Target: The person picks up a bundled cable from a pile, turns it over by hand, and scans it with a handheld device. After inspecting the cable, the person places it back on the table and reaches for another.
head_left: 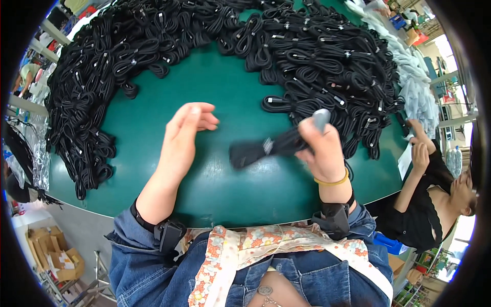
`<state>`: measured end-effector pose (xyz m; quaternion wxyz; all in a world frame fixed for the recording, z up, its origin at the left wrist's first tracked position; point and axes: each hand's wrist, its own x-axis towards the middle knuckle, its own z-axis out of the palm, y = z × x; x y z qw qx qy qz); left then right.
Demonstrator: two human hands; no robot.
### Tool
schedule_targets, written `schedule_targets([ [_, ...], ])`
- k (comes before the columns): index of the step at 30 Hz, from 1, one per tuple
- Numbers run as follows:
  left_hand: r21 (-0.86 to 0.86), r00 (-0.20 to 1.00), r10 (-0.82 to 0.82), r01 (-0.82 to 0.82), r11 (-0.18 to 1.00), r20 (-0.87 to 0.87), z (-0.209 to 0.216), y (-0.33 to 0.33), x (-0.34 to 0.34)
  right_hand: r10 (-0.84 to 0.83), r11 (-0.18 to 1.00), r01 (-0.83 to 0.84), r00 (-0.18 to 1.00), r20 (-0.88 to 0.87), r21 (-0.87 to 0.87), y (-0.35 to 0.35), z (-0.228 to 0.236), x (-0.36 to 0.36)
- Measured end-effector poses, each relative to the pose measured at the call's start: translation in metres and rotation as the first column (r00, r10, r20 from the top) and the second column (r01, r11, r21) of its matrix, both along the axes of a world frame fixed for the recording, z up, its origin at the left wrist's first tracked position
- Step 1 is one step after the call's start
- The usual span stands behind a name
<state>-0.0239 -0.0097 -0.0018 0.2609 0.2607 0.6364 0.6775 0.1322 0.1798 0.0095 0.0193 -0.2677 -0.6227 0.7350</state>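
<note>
My right hand grips a coiled black cable bundle, which sticks out to the left above the green table and is smeared by motion. A pale grey piece shows at the fingertips of that hand; its kind cannot be made out. To the left, my left hand is raised over the table with nothing in it, its fingers slightly bent and the thumb apart. A gap separates it from the bundle.
Tied black cables form a heap curving round the far side of the green table, with another stretch on the left. Clear plastic bags lie beyond at the right. A person in black sits at the right edge. Cardboard boxes stand lower left.
</note>
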Motion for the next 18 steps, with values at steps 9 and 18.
schedule_targets([
  [9,-0.037,0.312,0.232,-0.664,0.747,-0.921,-0.009,-0.029,-0.081,-0.458,0.77,0.048,0.736,-0.498,-0.636,0.017,0.0,-0.004],
  [18,-0.365,0.365,-0.047,-0.899,0.243,-0.93,-0.027,-0.061,-0.114,-0.23,0.837,-0.114,0.815,-0.533,-0.535,0.006,-0.02,-0.007],
])
